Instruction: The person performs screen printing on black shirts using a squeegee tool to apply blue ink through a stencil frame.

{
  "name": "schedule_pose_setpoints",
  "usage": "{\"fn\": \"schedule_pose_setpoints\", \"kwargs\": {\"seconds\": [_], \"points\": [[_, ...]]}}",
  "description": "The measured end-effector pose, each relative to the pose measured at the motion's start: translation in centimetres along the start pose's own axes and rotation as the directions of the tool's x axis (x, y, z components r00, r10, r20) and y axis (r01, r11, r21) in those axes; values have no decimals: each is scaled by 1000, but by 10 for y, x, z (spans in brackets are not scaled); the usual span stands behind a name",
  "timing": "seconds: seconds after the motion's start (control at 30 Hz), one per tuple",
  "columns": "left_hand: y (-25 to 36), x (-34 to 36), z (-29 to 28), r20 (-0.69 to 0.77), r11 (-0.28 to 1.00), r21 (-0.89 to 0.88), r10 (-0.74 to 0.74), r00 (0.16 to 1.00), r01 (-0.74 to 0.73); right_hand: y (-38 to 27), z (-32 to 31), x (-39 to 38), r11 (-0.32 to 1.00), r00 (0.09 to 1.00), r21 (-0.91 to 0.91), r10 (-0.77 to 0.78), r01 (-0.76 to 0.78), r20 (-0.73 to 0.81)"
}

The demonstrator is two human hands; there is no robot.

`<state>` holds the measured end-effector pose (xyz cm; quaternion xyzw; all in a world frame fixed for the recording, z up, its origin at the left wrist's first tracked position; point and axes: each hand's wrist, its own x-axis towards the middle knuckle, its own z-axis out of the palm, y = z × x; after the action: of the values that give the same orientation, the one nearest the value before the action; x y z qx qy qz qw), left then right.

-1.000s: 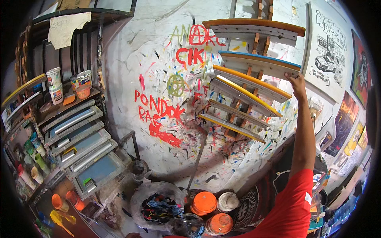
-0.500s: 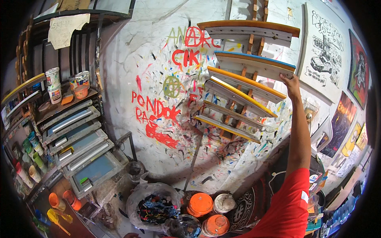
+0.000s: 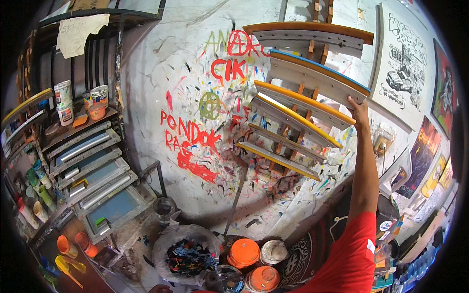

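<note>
My right hand [image 3: 359,111], reaching up at the right, is closed on the near right end of a wide squeegee [image 3: 312,75] with a pale wooden body and a blue blade along its top edge. The squeegee slants down to the right among other squeegees on a wooden wall rack [image 3: 316,10]. One with an orange-brown edge [image 3: 312,40] hangs above it; squeegees with yellow-orange edges [image 3: 303,100] sit just below. Only a sliver of my left hand [image 3: 160,289] shows at the bottom edge, its fingers hidden.
Framed printing screens [image 3: 115,211] are stacked on a rack at the left, near paint tubs [image 3: 65,115] and bottles. Below stand a bag-lined bin of rags [image 3: 159,254], orange-lidded buckets [image 3: 243,252] and a white tub [image 3: 273,252]. A paint-splattered wall [image 3: 195,63] rises behind.
My right hand has shifted slightly right and down. The blue-edged squeegee's left end has risen and its right end dropped, so it slants more steeply.
</note>
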<state>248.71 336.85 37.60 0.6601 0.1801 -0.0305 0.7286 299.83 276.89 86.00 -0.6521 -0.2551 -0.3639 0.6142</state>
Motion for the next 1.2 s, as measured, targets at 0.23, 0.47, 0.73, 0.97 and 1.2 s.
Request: {"fn": "schedule_pose_setpoints", "kwargs": {"seconds": [0.23, 0.47, 0.73, 0.97, 1.2], "points": [[-6, 10, -1, -27, 999, -32, -12, 1000, 11, 19, 0, 2, 994, 1000, 110, 6, -5, -2], [-57, 83, -14, 92, 930, 342, 108, 990, -133, 37, -5, 1, 991, 1000, 132, 9, -6, -22], [155, 264, 214, 602, 209, 418, 665, 442, -884, 33, 7, -1, 991, 999, 130, 30, -26, -26], [224, 339, 385, 654, -25, 619, 569, 498, -785, 52, -3, -2, 994, 998, 105, 41, -35, -56], [206, 359, 406, 594, -39, 697, 591, 545, -716, 64, 3, -7, 979, 998, 205, 9, 4, -65]]}}
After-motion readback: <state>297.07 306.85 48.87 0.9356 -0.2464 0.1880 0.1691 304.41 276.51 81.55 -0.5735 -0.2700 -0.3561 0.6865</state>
